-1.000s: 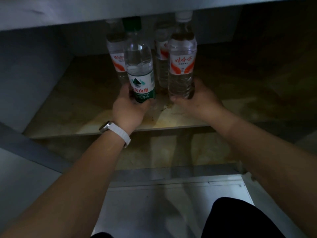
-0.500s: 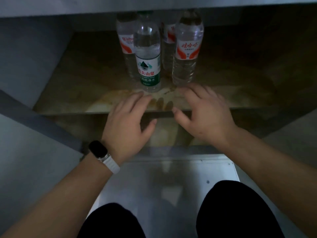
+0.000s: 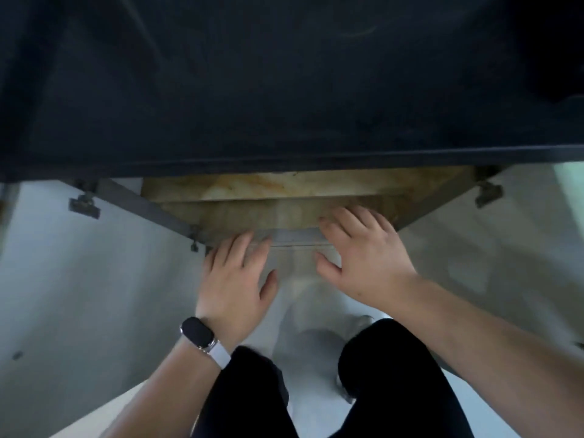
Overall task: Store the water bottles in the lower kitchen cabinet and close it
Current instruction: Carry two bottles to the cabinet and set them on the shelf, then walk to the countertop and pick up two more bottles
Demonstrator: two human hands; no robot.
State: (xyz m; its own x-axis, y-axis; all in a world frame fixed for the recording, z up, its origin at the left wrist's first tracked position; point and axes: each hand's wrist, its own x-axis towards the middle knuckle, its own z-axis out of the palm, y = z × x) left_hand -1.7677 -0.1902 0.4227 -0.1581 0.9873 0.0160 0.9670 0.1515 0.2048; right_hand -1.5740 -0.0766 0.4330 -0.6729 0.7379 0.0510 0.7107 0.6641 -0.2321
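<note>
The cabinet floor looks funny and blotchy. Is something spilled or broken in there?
The cabinet floor has orange-brown blotches; they could be stains or just its pattern. No puddle or break shows. Both doors hang open, and both hands are empty.

Both forearms are bare to the frame's edge, with no sleeves in view, and neither the left hand point(image 3: 235, 279) nor the right hand point(image 3: 363, 251) wears a glove or ring. A watch point(image 3: 197, 332) with a dark rectangular face, rounded corners and a silvery case sits on the left wrist, fastened by a pale band point(image 3: 219, 358). Black trousers point(image 3: 388, 374) cover both legs.
</note>
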